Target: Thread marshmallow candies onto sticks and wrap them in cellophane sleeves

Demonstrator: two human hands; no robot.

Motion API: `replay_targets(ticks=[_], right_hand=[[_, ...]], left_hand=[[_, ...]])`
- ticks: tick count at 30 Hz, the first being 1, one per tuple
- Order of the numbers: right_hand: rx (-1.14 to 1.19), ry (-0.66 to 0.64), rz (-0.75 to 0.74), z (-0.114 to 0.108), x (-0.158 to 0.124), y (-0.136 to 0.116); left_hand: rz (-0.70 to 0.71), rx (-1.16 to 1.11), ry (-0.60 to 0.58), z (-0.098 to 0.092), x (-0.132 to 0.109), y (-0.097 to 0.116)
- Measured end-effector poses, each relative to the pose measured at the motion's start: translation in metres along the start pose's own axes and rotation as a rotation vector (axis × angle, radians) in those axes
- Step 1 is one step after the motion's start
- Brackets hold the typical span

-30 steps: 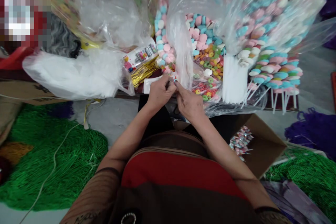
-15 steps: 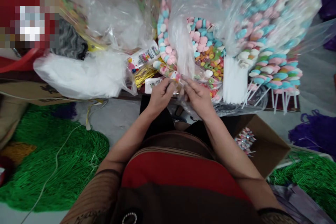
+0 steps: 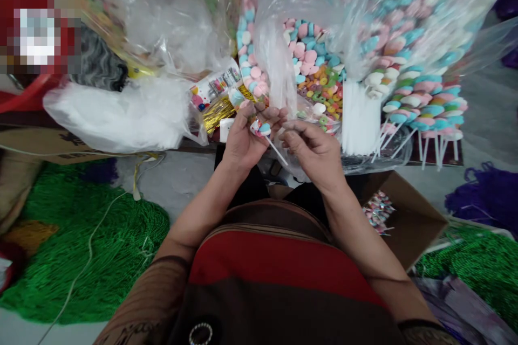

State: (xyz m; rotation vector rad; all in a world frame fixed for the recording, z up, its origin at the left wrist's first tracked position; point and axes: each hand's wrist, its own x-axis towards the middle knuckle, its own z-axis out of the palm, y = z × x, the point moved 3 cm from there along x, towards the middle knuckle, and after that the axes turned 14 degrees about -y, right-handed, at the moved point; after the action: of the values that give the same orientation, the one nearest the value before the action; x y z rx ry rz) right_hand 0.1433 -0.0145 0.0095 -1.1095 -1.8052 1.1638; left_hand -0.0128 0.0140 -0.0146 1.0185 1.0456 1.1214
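Observation:
My left hand [image 3: 247,140] is turned palm up with its fingers curled about a wrapped marshmallow candy stick [image 3: 262,129]. The candy's pink, white and blue end rests on the palm, and its white stick points down to the right. Just beside it, my right hand [image 3: 313,151] has thumb and forefinger pressed together; whatever they pinch is too small to make out. A bundle of gold twist ties [image 3: 222,114] and some printed clear wrappers [image 3: 216,86] lie beyond my left hand.
Loose marshmallows [image 3: 305,56] and gummy rings [image 3: 324,89] lie in plastic ahead. White sticks [image 3: 360,118] and filled marshmallow skewers [image 3: 433,99] stand at the right. A carton [image 3: 416,221] by my right arm holds wrapped candies. A white plastic bag [image 3: 117,116] lies left.
My hands have drawn apart. The left has rolled palm up, showing the wrapped candy and its stick, and the right has shifted slightly to the right.

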Motion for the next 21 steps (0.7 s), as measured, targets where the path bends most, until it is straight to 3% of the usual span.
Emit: replay_targets(ticks=[5, 12, 17, 21], right_hand=[[-0.018, 0.025, -0.034, 0.012, 0.005, 0.0], [0.068, -0.022, 0.05, 0.02, -0.001, -0.002], [0.024, -0.045, 0.078, 0.024, 0.0, 0.003], [-0.004, -0.026, 0.099, 0.026, 0.002, 0.008]], left_hand=[[0.069, 0.185, -0.08, 0.005, -0.004, 0.003], [0.095, 0.223, -0.067, 0.007, -0.008, 0.002], [0.118, 0.319, 0.044, 0.004, -0.009, -0.004], [0.104, 0.346, 0.01, 0.004, -0.01, -0.011]])
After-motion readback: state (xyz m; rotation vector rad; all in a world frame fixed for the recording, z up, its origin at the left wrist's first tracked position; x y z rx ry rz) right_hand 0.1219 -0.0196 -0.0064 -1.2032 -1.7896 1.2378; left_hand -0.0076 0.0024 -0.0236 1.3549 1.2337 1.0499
